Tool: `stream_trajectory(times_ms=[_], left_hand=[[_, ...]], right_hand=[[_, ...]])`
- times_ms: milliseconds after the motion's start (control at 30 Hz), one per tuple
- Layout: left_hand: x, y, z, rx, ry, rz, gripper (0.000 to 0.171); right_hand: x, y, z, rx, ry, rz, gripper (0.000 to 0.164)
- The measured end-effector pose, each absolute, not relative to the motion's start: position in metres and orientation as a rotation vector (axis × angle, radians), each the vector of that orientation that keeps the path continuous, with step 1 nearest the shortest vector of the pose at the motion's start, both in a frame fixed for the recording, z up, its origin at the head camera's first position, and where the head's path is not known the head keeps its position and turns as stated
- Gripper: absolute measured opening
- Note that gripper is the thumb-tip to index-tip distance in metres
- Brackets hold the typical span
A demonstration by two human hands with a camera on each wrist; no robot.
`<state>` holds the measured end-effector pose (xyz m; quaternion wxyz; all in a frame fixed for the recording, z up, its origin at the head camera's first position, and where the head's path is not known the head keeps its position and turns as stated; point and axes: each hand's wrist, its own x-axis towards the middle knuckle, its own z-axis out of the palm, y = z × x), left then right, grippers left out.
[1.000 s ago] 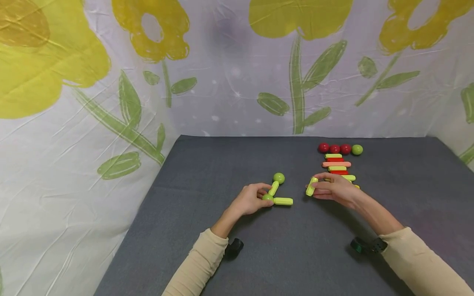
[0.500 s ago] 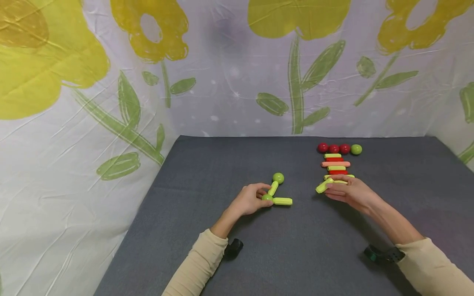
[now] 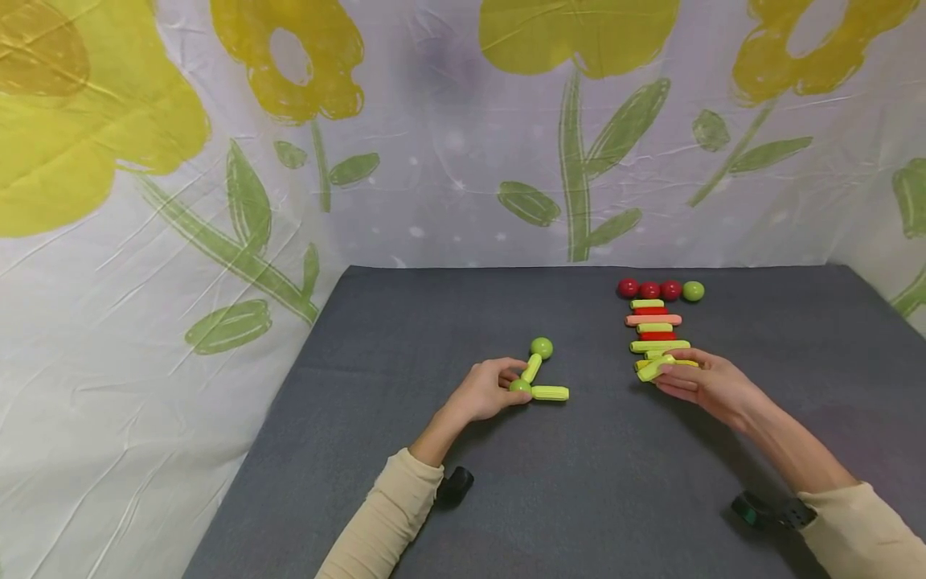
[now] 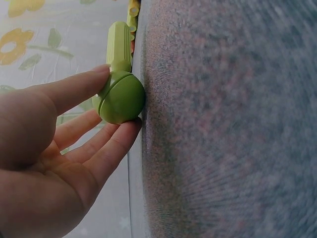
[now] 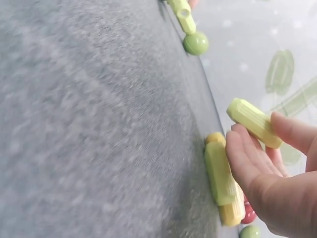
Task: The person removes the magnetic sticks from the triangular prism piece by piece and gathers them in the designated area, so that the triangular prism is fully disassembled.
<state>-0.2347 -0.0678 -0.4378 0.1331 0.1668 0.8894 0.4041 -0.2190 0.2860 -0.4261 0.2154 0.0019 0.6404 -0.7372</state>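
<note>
In the head view, my left hand (image 3: pixel 486 392) pinches a green ball (image 3: pixel 520 387) between thumb and fingers. Two yellow-green rods meet that ball: one rod (image 3: pixel 551 393) points right, while the other rod (image 3: pixel 532 368) slants up to a second green ball (image 3: pixel 541 347). The left wrist view shows the held ball (image 4: pixel 122 99) close up, with a fluted rod (image 4: pixel 119 45) on it. My right hand (image 3: pixel 712 386) pinches a short yellow-green rod (image 3: pixel 655 369) at the near end of a column of rods. The right wrist view has this rod (image 5: pixel 253 121) raised above others.
The column holds several rods, among them a pink rod (image 3: pixel 653 320) and a long yellow-green rod (image 3: pixel 660 346). Behind it stands a row of red balls (image 3: pixel 649 290) and a green ball (image 3: pixel 693 291). Everything lies on a dark grey tabletop (image 3: pixel 405 322), with flowered cloth (image 3: pixel 434 161) behind.
My right hand has moved right and slightly nearer with its rod, from beside the joined pieces to the column's near end. The left hand keeps its grip on the ball.
</note>
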Motion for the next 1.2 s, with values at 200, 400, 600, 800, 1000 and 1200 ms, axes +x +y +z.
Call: stream_trajectory(times_ms=[200,400,600,800,1000,1200], left_hand=[[-0.234,-0.068,-0.437,0.473,2.585,1.169,0.049],[-0.234,-0.068,-0.437,0.481,2.588,1.161,0.048],[-0.234,-0.068,-0.438,0.483,2.592,1.156,0.048],[-0.235,-0.068,-0.437,0.474,2.59,1.153,0.048],[-0.235,-0.067,-0.439,0.479,2.596,1.152,0.048],[-0.236,-0.067,-0.439,0.492,2.593,1.167,0.048]], right_hand=[[-0.213,0.292,-0.43,0.027,1.835,-1.974,0.071],[-0.21,0.297,-0.436,0.037,1.842,-1.953,0.063],[-0.206,0.302,-0.441,0.04,1.929,-1.873,0.051],[-0.201,0.302,-0.439,0.126,2.055,-1.762,0.057],[-0.199,0.301,-0.438,0.274,2.073,-1.75,0.059],[-0.198,0.304,-0.437,0.291,2.022,-1.788,0.072]])
